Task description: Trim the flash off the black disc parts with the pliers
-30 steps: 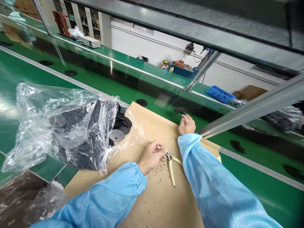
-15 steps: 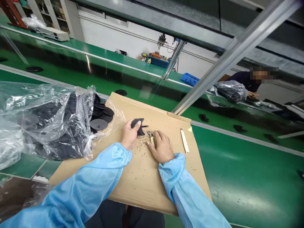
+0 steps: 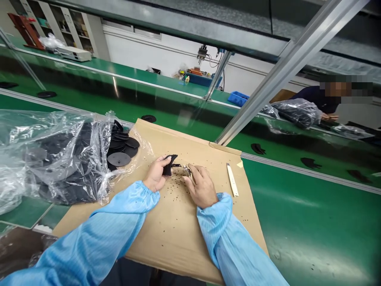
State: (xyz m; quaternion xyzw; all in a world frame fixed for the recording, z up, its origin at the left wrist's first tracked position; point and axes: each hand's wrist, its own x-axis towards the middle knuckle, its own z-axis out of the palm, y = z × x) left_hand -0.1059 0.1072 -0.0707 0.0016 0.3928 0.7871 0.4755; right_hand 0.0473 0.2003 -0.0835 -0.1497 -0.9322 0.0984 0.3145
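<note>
My left hand [image 3: 154, 174] grips a black curved piece [image 3: 168, 167], thumb on top, and a thin dark tab on it points right, toward my other hand. My right hand [image 3: 203, 186] is curled around a pair of pliers [image 3: 187, 170]; their metal head shows at my fingertips, near the tab's end, but I cannot tell whether it touches the tab, and my palm hides most of the handles. The piece is above the middle of the cardboard sheet [image 3: 178, 254], where small dark bits [image 3: 176, 190] lie scattered, thickest between and just below my hands. Right of me on the sheet lies a white-handled tool [image 3: 232, 181]. To the left, a clear plastic bag [image 3: 64, 159] bulges with dark parts, and black discs [image 3: 119, 159] spill from its mouth. Beyond the sheet's far edge runs a green belt [image 3: 175, 129], carrying more black pieces [image 3: 258, 149].
</note>
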